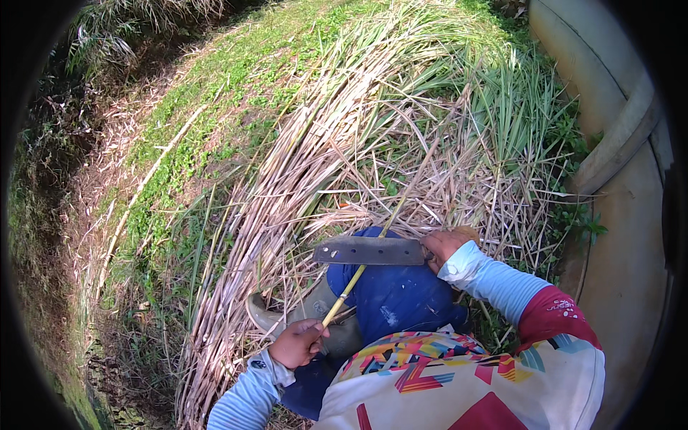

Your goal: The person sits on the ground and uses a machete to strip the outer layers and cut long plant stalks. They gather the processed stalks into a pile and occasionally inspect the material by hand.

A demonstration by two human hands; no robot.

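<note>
My left hand [297, 345] is closed around the lower end of a thin yellow-green cane stalk [345, 295]. The stalk slants up and away to the right, over my bent knee in blue trousers [401, 301]. In my right hand [450, 247] is a broad-bladed knife, its wooden handle end [469, 233] showing past the fist. The dark blade [369, 251], with several small holes, lies crosswise over the stalk and hides a short part of it. Whether blade and stalk touch, I cannot tell. Dry leaves hang about the stalk's far part.
A long heap of cut cane stalks [287, 165] lies along my left and ahead, with green leafy tops [516, 107] at the far right. A curved tan wall or tank [623, 236] with a sloping beam [620, 143] stands on the right. Grass [179, 165] covers the slope to the left.
</note>
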